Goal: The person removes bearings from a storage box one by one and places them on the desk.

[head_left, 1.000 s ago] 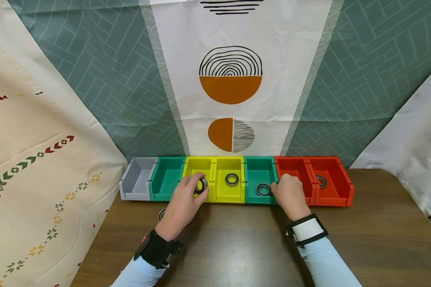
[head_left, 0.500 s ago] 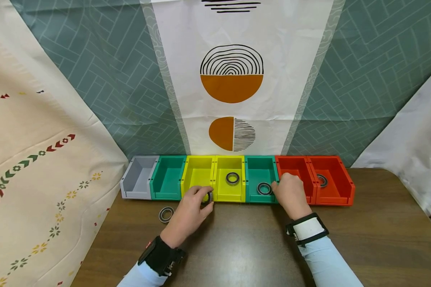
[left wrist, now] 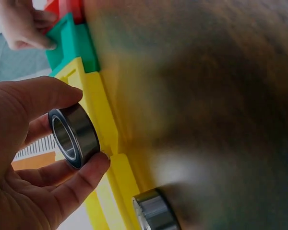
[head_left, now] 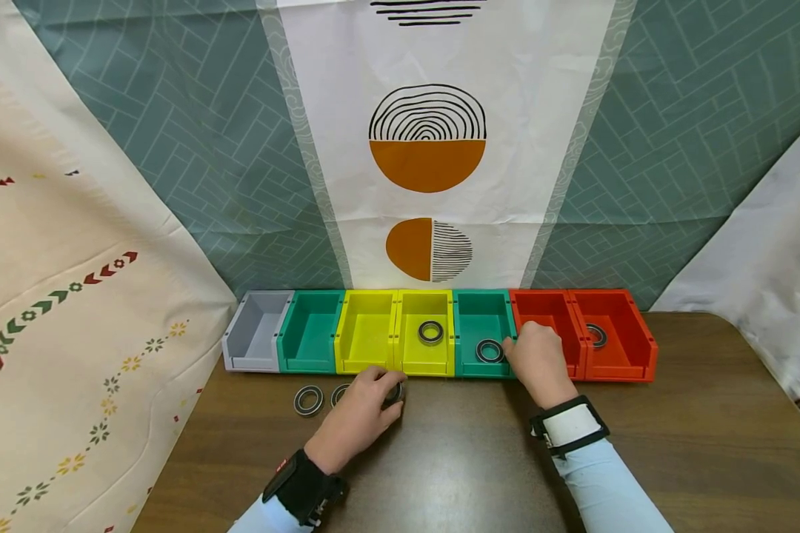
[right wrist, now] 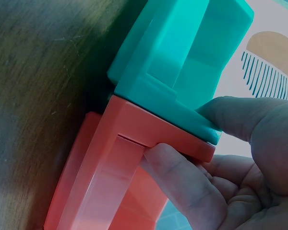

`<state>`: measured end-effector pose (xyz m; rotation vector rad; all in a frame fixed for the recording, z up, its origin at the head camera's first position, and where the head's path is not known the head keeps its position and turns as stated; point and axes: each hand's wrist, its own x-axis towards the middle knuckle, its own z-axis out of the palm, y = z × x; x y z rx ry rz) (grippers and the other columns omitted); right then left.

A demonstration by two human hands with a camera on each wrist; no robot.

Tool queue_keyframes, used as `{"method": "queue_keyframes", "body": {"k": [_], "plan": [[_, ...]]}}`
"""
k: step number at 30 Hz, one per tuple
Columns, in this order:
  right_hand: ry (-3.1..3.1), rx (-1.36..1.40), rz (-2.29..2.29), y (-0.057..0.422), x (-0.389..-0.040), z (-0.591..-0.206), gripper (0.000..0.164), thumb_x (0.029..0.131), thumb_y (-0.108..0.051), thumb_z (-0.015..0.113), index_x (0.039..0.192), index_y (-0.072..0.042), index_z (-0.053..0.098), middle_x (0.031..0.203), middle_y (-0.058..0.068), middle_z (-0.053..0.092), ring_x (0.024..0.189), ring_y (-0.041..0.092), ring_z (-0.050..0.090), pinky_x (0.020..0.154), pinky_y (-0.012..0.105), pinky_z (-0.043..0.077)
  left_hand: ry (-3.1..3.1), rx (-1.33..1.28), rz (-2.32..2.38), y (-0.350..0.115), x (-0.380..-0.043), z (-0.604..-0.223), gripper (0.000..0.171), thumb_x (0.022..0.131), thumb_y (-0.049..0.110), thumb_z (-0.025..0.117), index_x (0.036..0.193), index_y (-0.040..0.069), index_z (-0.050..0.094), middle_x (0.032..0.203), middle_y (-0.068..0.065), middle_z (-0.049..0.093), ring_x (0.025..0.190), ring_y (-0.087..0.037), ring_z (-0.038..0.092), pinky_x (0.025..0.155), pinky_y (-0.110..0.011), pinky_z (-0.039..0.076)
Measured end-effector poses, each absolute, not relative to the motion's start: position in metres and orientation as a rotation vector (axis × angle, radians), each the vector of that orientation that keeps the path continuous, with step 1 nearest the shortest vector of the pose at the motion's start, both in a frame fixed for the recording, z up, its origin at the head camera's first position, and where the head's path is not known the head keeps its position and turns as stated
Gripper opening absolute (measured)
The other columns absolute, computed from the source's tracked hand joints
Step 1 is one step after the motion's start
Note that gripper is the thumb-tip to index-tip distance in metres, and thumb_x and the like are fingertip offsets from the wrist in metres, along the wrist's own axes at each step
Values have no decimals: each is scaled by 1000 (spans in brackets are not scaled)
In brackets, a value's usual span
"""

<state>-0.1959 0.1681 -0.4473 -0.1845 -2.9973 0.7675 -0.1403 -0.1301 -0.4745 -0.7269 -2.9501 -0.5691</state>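
Note:
My left hand [head_left: 356,418] pinches a ball bearing [left wrist: 81,136] on edge between thumb and fingers, just in front of the left yellow bin [head_left: 367,333]. Two more bearings lie by that hand: one in plain sight on the table [head_left: 309,400], the other bearing [head_left: 339,392] partly hidden behind the fingers. My right hand [head_left: 540,363] grips the adjoining side walls of the right green bin [right wrist: 182,108] and the left red bin [right wrist: 101,163], thumb on the green side and a finger inside the red one. Much of that red bin's inside is hidden by the hand in the head view.
Single bearings lie in the right yellow bin [head_left: 410,363], the right green bin and the right red bin [head_left: 630,348]. A grey bin [head_left: 253,363] and another green bin [head_left: 312,333] finish the row on the left. A patterned cloth [head_left: 273,185] hangs behind.
My left hand has drawn the bearing out of the left yellow bin, back and slightly right, to the table in front. The two table bearings have come into view. My right hand stays put.

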Motion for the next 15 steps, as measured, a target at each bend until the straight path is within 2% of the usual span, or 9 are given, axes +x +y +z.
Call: {"method": "queue_keyframes", "body": {"k": [5,15], "plan": [[-2994,-187,764,168,-196,-447,32,88,-24,59,63,-6,51,55,8,43,48,20,46,44,29,39,-2956,-768,-536,-129,-141,-481,37,85,28,66,119,20,56,107,-2,50,90,-12,46,75,-26,45],[-3005,-196,750,168,-197,-448,32,88,-25,60,64,-6,51,56,8,44,48,20,46,44,29,39,-3025,-792,-414,-129,-140,-487,36,87,30,65,120,22,56,108,-4,51,94,-14,47,77,-30,46]]}}
